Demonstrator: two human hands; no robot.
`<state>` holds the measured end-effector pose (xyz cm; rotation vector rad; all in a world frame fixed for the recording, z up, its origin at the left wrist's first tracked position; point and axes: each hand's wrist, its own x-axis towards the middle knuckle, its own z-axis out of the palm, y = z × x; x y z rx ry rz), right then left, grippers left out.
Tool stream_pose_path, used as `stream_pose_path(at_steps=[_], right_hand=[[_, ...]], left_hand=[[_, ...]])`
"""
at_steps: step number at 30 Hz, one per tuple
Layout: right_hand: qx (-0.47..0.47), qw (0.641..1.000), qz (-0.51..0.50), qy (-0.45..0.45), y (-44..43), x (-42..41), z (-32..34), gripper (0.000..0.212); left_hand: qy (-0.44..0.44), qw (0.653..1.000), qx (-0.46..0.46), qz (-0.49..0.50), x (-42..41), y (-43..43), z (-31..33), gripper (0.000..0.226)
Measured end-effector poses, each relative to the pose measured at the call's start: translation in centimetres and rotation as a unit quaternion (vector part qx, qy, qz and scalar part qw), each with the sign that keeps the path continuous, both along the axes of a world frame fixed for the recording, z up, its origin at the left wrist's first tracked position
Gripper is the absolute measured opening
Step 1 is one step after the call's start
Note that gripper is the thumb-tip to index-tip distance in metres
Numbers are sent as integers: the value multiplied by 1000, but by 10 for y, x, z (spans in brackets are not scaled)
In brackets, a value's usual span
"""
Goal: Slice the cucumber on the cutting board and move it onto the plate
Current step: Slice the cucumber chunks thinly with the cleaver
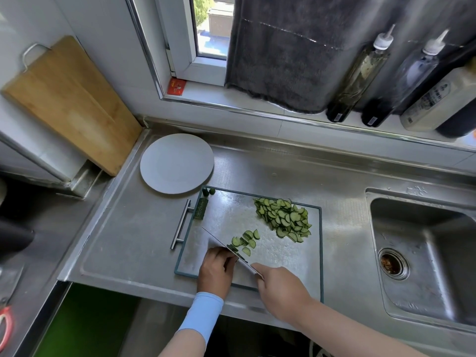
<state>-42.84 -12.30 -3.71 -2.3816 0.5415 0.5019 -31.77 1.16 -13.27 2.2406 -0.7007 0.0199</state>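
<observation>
A steel cutting board [226, 215] with a dark rim lies on the counter. A heap of half-moon cucumber slices [284, 219] sits at its far right. A few fresh slices [246, 240] lie beside the knife [219, 242]. My right hand [282, 292] grips the knife handle, and the blade angles across the board. My left hand [215, 270] presses down the short remaining cucumber piece [235, 249], which is mostly hidden under its fingers. Two cucumber ends [208, 191] and a dark green piece [201, 208] rest at the board's far left corner. The white plate [177, 166] stands bare behind the board.
A sink [425, 253] with a drain opens to the right. A wooden board [69, 99] leans against the left wall. Several bottles [360, 73] and a grey towel [288, 52] line the windowsill. The board's bar handle [181, 224] sticks out left.
</observation>
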Motion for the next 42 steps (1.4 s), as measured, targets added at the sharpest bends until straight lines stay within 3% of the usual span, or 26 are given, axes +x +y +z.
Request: stream_pose_path(at_steps=[15, 30, 42], right_hand=[[-14, 1000, 10, -13, 5, 24, -5, 27], [6, 1000, -9, -5, 2, -1, 1, 17], [22, 1000, -16, 14, 5, 33, -5, 28]], left_hand=[[-2, 1000, -6, -25, -1, 3, 5, 24], [8, 1000, 3, 0, -1, 3, 3, 22], [19, 1000, 2, 5, -2, 2, 0, 19]])
